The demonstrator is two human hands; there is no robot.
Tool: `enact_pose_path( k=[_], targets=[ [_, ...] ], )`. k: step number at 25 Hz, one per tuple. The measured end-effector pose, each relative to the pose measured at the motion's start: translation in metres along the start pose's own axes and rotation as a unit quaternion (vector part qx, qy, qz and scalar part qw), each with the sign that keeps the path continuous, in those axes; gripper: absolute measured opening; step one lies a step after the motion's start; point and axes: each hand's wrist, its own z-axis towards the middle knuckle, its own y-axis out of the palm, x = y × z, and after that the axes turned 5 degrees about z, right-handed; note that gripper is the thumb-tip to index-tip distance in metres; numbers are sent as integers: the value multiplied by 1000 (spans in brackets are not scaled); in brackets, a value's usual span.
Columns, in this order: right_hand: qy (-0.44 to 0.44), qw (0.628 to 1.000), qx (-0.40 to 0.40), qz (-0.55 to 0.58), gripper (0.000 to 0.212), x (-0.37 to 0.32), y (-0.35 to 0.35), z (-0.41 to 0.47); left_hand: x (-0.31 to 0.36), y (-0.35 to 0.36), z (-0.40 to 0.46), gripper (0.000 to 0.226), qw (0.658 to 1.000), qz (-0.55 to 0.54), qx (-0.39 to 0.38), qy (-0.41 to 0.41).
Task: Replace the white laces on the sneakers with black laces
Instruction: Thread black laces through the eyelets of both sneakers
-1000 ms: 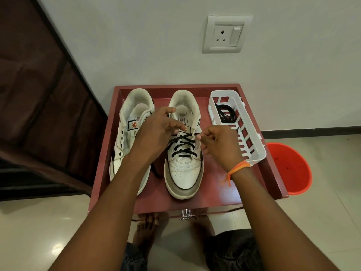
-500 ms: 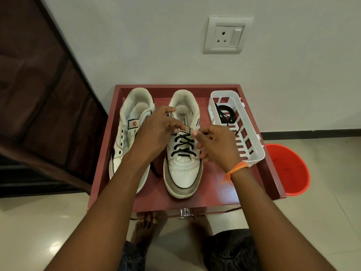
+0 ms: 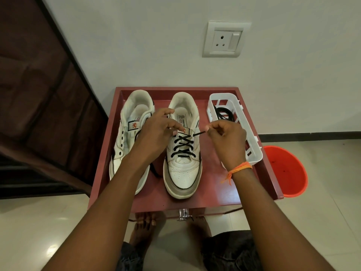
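Two white sneakers stand side by side on a red table (image 3: 214, 198). The right sneaker (image 3: 182, 173) carries a black lace (image 3: 182, 146) crossed through its eyelets. My right hand (image 3: 227, 137) pinches the lace's end, pulled taut out of the top right eyelet. My left hand (image 3: 156, 133) grips the tongue and upper left edge of that sneaker. The left sneaker (image 3: 128, 137) has bare eyelets; a loose black lace end (image 3: 155, 171) lies between the two shoes.
A white slotted basket (image 3: 250, 139) at the table's right holds a coiled black lace (image 3: 224, 113). An orange bucket (image 3: 287, 171) stands on the floor to the right. A dark wooden frame is at the left. A wall socket is above. My bare feet show under the table.
My right hand has drawn the lace end out to the right from the top right eyelet, so a short taut stretch now shows. My left hand stays on the sneaker's tongue.
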Motion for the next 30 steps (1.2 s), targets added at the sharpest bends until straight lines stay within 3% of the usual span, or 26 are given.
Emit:
enact_pose_path(
  k=[2,4,6,8,10,15,18,21,22,26,28,30],
  targets=[
    [89,975,47,197,13,-6,-13,6,3,1,-5,37,999,-25,23,-15],
    [148,914,57,374,17,-16,-26,10,11,0,-7,41,996,-40,77,-26],
    [151,885,45,439,18,-29,-34,10,28,-1,-9,36,991,-95,88,-23],
    [127,874,8,469,17,-46,-39,7,55,0,-16,38,978,-204,-1,-39],
    [115,854,-32,507,18,-60,-42,2,80,9,-27,42,967,-237,-88,-10],
    [108,875,3,471,20,-63,-48,2,81,38,-53,30,979,-31,-182,83],
    [135,881,38,452,22,-52,-58,6,68,41,-62,25,958,96,-252,102],
    [160,880,73,441,21,-42,-62,10,64,43,-66,6,940,135,-278,144],
    [164,881,78,436,20,-41,-63,11,64,44,-66,8,933,137,-296,151],
    [186,911,-7,367,22,-41,-55,8,67,41,-68,3,934,5,-341,105],
    [209,913,-93,337,26,-45,-49,4,75,31,-61,14,962,-134,-237,-3],
    [214,914,-158,308,27,-47,-43,-2,78,17,-50,25,950,-258,-107,-138]
  ],
)
